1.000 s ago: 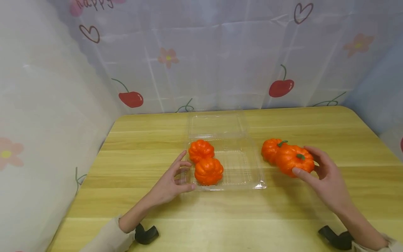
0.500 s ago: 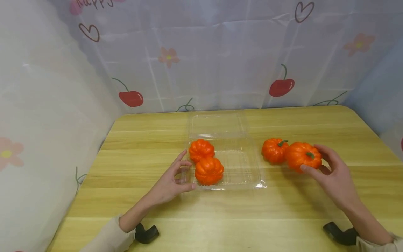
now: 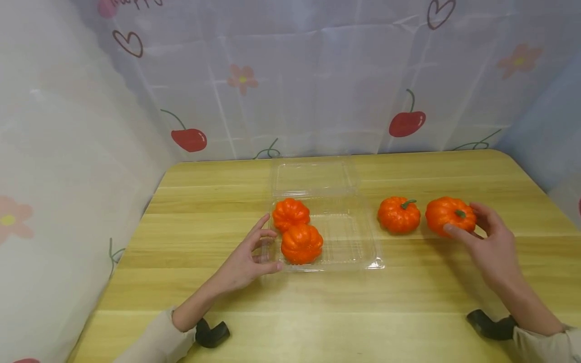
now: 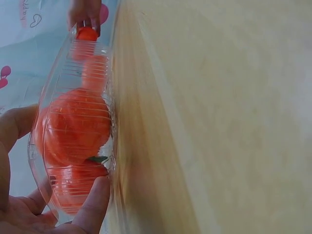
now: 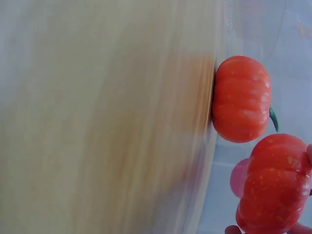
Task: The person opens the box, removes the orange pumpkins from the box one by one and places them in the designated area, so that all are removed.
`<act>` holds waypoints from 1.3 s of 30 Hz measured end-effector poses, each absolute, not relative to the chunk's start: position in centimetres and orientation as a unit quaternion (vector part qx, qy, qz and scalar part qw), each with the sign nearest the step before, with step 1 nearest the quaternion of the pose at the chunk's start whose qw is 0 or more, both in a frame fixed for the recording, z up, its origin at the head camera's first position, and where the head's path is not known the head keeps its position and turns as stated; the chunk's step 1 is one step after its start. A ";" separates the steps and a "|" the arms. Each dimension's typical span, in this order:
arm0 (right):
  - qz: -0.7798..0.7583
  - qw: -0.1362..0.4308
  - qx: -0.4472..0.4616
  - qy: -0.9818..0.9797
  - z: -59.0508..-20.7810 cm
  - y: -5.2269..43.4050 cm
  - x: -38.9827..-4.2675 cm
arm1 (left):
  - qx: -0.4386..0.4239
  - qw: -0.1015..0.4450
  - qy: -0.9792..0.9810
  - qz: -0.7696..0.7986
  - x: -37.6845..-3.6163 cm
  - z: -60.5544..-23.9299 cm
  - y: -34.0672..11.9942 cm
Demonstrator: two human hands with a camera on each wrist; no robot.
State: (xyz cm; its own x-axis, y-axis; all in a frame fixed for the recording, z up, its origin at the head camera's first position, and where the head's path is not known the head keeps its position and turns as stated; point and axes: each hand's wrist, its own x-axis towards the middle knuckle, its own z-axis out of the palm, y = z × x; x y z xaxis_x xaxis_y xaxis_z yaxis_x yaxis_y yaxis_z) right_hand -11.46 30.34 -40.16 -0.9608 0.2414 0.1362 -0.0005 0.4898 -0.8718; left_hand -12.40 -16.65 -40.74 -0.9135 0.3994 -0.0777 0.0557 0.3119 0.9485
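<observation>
Your left hand (image 3: 245, 262) is pinching the clear clamshell tray's (image 3: 363, 254) near-left rim; tugging could be tipping its two pumpkins (image 3: 301, 243). Farther right, your right hand (image 3: 492, 247) is grasping a tabletop pumpkin (image 3: 449, 214) loosely, risking a slip into its neighbour pumpkin (image 3: 399, 214).

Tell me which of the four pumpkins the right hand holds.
The rightmost pumpkin, in the right hand; another pumpkin sits free beside it, and two lie in the clear container.

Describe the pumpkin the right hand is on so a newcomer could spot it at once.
On the wooden table, look right of the clear clamshell tray, where two orange pumpkins sit outside it. It is the pumpkin farthest right, the only one gripped by the right hand.
</observation>
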 end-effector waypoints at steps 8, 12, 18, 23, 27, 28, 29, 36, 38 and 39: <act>0.467 0.071 -0.066 -0.879 -40.6 30.9 -12.7 | 0.144 0.150 0.796 0.568 -12.4 -40.8 -16.7; 0.468 0.051 -0.070 -0.880 -41.0 30.8 -13.1 | 0.143 0.152 0.797 0.567 -12.3 -40.9 -16.7; 0.471 0.036 -0.059 -0.879 -41.2 30.6 -13.6 | 0.141 0.149 0.797 0.568 -12.3 -40.9 -16.7; 0.471 0.022 -0.059 -0.880 -41.2 30.7 -13.7 | 0.141 0.149 0.797 0.568 -12.4 -40.9 -16.6; 0.463 0.014 -0.056 -0.884 -41.2 30.8 -13.7 | 0.142 0.150 0.798 0.566 -12.4 -40.8 -16.6; 0.461 0.012 -0.054 -0.886 -41.2 30.8 -13.7 | 0.141 0.150 0.798 0.567 -12.3 -40.7 -16.6; 0.458 0.010 -0.055 -0.887 -41.1 30.8 -13.6 | 0.141 0.150 0.798 0.566 -12.3 -40.7 -16.6; 0.454 0.003 -0.059 -0.889 -40.9 30.7 -13.6 | 0.142 0.148 0.797 0.568 -12.3 -40.7 -16.5; 0.456 0.004 -0.060 -0.888 -40.9 30.7 -13.7 | 0.143 0.148 0.797 0.568 -12.3 -40.7 -16.5; 0.457 0.005 -0.060 -0.887 -41.0 30.7 -13.7 | 0.143 0.148 0.796 0.569 -12.3 -40.7 -16.5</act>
